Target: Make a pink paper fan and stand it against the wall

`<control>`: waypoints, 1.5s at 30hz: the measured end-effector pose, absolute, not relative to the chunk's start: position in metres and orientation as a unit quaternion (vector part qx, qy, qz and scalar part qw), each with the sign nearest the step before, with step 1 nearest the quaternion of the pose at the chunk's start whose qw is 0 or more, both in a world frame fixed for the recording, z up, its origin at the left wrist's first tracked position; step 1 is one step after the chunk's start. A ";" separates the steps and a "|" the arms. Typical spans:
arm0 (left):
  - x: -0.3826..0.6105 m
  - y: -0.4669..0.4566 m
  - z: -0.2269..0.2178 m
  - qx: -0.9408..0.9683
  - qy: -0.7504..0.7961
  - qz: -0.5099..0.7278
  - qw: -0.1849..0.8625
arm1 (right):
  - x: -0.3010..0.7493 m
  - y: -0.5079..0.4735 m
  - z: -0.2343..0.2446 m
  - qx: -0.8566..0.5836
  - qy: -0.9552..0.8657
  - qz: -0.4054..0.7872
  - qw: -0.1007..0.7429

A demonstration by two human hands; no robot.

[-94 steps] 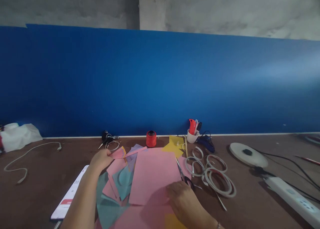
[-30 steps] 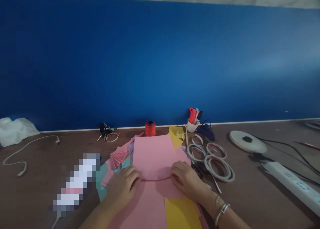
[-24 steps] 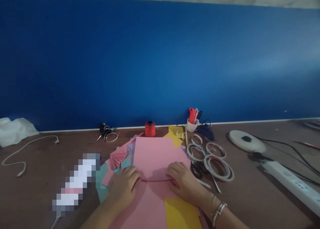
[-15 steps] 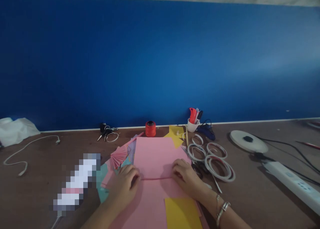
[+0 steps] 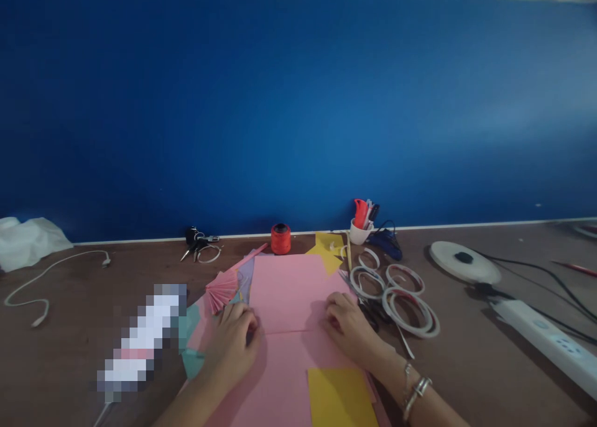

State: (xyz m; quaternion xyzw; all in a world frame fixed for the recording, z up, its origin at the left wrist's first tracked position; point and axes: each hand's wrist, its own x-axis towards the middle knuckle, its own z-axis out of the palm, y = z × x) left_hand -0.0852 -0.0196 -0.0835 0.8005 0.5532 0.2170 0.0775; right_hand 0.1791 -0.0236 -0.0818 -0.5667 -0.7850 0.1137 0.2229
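A pink paper sheet (image 5: 288,290) lies on the brown table (image 5: 69,327), folded over with its near edge along a straight line. My left hand (image 5: 232,343) presses the left end of that fold, fingers curled on the paper. At the right end my right hand (image 5: 347,327) presses down too, a bracelet on its wrist. More pink paper (image 5: 275,383) and a yellow sheet (image 5: 340,399) lie nearer me. A small pleated pink fan (image 5: 221,288) sits just beyond my left hand.
Several tape rings (image 5: 403,296) and scissors (image 5: 368,309) lie right of my right hand. A red thread spool (image 5: 280,238), keys (image 5: 198,248), a white cup of pens (image 5: 360,228), a white cable (image 5: 46,278), a power strip (image 5: 545,343) and a round white disc (image 5: 464,262) lie about. A blue wall (image 5: 298,104) stands behind.
Three seconds ago my left hand held the pink fan and my right lay near the scissors. Since then both hands came to the pink sheet, folded it over and flattened its bowed edge.
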 end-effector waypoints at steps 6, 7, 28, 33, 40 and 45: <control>-0.085 -0.019 -0.083 0.800 0.561 0.202 0.067 | 0.180 -0.023 -0.083 -0.568 -0.785 0.118 0.218; -0.085 -0.019 -0.083 0.800 0.562 0.199 0.065 | 0.180 -0.023 -0.083 -0.567 -0.785 0.118 0.219; -0.076 -0.020 -0.083 0.922 0.356 0.144 -0.037 | 0.174 -0.033 -0.070 -0.518 -0.838 0.051 0.163; -0.072 -0.019 -0.080 0.926 0.352 0.132 -0.034 | 0.168 -0.034 -0.071 -0.438 -0.890 0.016 0.128; -0.070 -0.023 -0.086 0.916 0.366 0.166 -0.022 | 0.165 -0.032 -0.071 -0.405 -0.907 0.007 0.115; -0.078 -0.020 -0.084 0.916 0.367 0.164 -0.010 | 0.176 -0.033 -0.071 -0.445 -0.888 0.047 0.109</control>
